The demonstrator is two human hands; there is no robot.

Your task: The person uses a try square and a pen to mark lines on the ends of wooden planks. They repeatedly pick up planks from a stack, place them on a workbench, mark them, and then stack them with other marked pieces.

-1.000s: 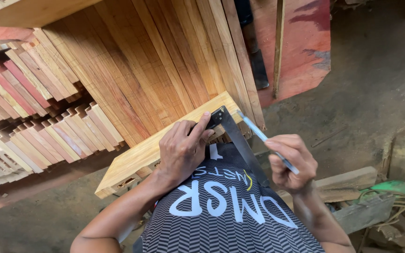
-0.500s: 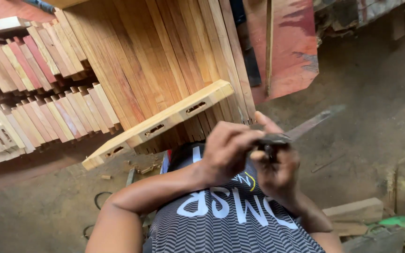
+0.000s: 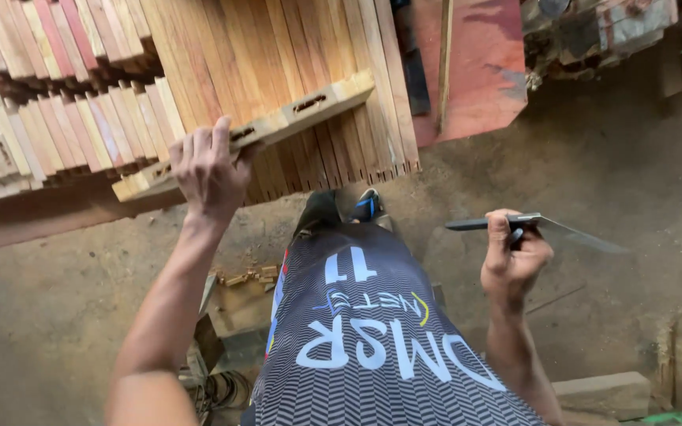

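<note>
While the left hand point(image 3: 208, 170) grips a pale mortised wooden rail point(image 3: 254, 134) at upper centre, the right hand point(image 3: 515, 256) clutches a flat metal try square point(image 3: 542, 227), marking apparently finished.

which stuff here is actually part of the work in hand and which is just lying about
In use: left hand gripping the slotted wooden rail; right hand holding the metal square.

Lying about: stacked planks, red panel, wood offcut on the floor.

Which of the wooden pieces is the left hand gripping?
The left hand grips the pale slotted rail lying crosswise over the leaning planks. It alone has rectangular slots cut in it; the stacked slats at left go untouched.
</note>
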